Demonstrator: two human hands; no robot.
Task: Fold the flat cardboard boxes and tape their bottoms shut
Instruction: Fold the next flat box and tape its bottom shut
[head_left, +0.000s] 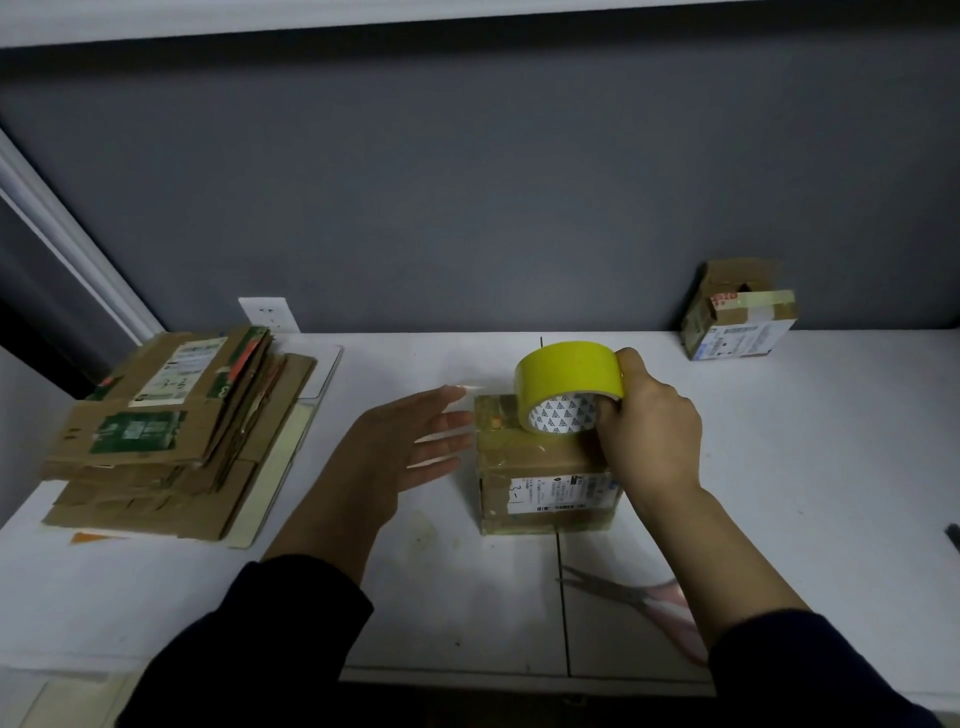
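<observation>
On the white table (779, 467), a stack of flat cardboard boxes (171, 441) fills the left end, near its left edge. A folded box (540, 483) stands mid-table with bare surface all round it. A second, taped box (737, 317) sits well apart at the far right edge. The right hand (649, 431) grips a yellow tape roll (566, 379) on the folded box's top. The left hand (400, 452), fingers straight, hovers just beside its left side. Scissors (639, 597) lie near the front edge.
</observation>
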